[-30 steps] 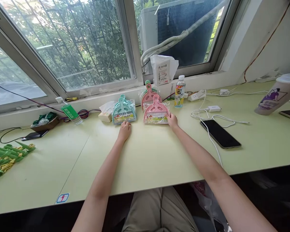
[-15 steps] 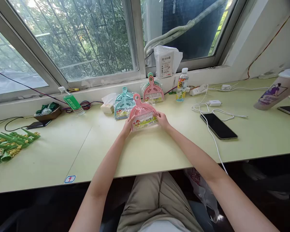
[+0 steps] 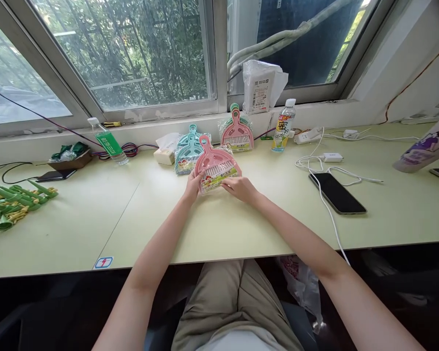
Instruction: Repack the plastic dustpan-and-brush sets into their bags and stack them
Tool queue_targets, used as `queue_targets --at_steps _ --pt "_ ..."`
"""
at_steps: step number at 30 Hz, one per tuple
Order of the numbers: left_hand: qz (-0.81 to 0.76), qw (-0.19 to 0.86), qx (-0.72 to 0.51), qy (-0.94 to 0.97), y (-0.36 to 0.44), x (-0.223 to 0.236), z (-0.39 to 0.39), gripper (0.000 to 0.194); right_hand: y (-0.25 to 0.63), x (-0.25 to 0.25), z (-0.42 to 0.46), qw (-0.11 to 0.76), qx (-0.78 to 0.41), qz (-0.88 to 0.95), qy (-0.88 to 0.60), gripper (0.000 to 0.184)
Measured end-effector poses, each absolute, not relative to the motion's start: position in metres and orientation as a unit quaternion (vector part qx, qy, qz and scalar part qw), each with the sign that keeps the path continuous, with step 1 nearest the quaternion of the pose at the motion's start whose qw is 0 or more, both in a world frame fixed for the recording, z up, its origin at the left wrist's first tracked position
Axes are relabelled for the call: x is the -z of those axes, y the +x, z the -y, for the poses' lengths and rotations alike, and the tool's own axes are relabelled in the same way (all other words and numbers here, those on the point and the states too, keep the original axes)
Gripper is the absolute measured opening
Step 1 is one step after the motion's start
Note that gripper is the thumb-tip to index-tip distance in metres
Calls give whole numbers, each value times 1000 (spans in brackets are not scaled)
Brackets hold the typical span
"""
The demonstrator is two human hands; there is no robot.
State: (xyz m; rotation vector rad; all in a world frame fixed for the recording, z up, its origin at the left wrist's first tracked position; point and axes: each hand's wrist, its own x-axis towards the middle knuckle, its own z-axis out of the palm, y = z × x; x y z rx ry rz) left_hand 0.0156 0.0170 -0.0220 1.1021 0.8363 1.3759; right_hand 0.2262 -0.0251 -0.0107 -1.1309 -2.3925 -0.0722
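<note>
A: Where's the pink dustpan set (image 3: 214,157)?

B: Near the middle of the view, its handle (image 3: 204,141) leaning towards 11 o'clock. It's in clear wrapping, with the white bristles (image 3: 220,170) of a brush showing and a printed label (image 3: 220,180) across the lower part.

A: And the hands?

B: The left hand (image 3: 192,186) grips the set at its 8 o'clock edge, thumb over the front. The right hand (image 3: 242,189) has its fingertips drawn close together on the lower edge, at about 5 o'clock.

A: Is the set resting on the table (image 3: 212,229)?

B: I can't tell whether the lower edge touches it.

A: What's around it, taking the held set as the middle of the clock?

B: Teal dustpan sets (image 3: 185,146) just beside it at 10 o'clock, with a tissue packet (image 3: 164,155) beyond them. At 1 o'clock, a back pink set (image 3: 237,130) stands near the window sill (image 3: 201,122), a green handle peeping out behind.

A: Further off?

B: A yellow-labelled bottle (image 3: 283,126) upright at 2 o'clock. A black phone (image 3: 338,194) lies at 3, a white cable (image 3: 325,207) running across it. Well apart at 9, a pile of green and yellow pieces (image 3: 16,204).
</note>
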Motion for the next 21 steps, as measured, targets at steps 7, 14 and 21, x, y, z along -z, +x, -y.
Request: queue_targets --at_steps 7,14,21 --pt "-365 553 -620 420 12 20 -18 50 229 21 15 330 -140 802 -477 33" --pt "-360 591 -562 452 14 11 -6 60 223 32 -1 522 -508 505 -462 30" --pt "-375 583 -472 545 11 9 0 84 236 39 -14 581 -488 470 -451 34"
